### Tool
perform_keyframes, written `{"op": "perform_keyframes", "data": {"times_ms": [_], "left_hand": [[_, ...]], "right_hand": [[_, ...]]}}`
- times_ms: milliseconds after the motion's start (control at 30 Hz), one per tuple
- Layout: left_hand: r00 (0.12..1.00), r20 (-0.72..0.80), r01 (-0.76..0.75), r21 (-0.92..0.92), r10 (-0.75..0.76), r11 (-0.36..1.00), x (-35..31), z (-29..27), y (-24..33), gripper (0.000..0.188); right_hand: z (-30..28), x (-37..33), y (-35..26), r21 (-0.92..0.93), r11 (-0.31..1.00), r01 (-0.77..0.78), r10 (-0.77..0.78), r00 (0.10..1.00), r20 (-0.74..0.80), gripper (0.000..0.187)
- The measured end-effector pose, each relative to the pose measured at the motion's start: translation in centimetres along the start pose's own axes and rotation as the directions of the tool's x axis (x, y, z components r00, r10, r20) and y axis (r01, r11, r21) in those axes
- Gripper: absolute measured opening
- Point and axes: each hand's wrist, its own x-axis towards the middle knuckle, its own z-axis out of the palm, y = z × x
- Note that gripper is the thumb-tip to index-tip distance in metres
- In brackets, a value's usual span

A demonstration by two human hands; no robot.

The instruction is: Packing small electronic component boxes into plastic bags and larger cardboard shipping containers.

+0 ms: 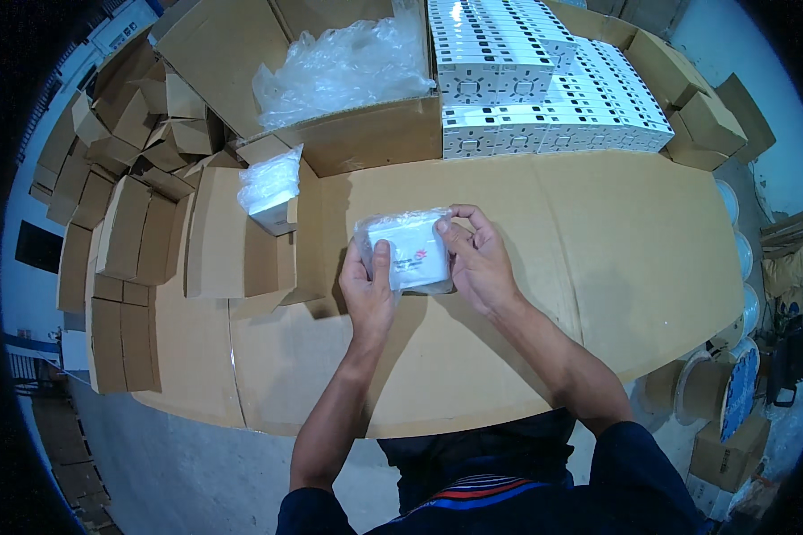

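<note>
A white square plate in a clear plastic bag (409, 253) is held up above the cardboard-covered table, its face with a small red mark turned up. My left hand (367, 290) grips its left side, thumb on the front. At the upper right corner my right hand (484, 263) pinches the bag's edge between thumb and fingers. To the left stands an open cardboard box (219, 259), with a few bagged white pieces (272, 192) inside at its far end.
A large carton with clear plastic bags (348, 67) stands at the back. Beside it are stacked rows of white pieces (544, 129) in another carton. Several open cardboard boxes (134, 232) are piled at the left. Wire spools (700, 388) stand on the floor at the right.
</note>
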Motion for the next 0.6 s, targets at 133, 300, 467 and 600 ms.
{"op": "perform_keyframes", "data": {"times_ms": [133,300,467,600], "left_hand": [[0.999,-0.032,-0.009,-0.059,0.007,0.998,0.1,-0.2,-0.2,0.039],[0.997,0.037,-0.054,-0.153,0.060,0.987,0.3,-1.4,-0.4,0.044],[0.990,0.087,-0.088,-0.259,0.114,0.962,0.4,-1.5,0.2,0.045],[0.996,0.070,-0.043,-0.264,0.063,0.964,0.6,-1.4,0.3,0.046]], "right_hand": [[-0.2,0.0,0.3,0.084,0.996,0.009,-0.010,1.000,0.011,0.016],[0.9,-0.4,-0.9,0.108,0.993,0.043,-0.051,0.996,0.079,0.012],[1.1,-0.4,-1.3,0.084,0.989,0.118,-0.129,0.982,0.137,0.011],[0.7,-0.2,-1.1,-0.010,0.986,0.165,-0.162,0.974,0.159,0.010]]}}
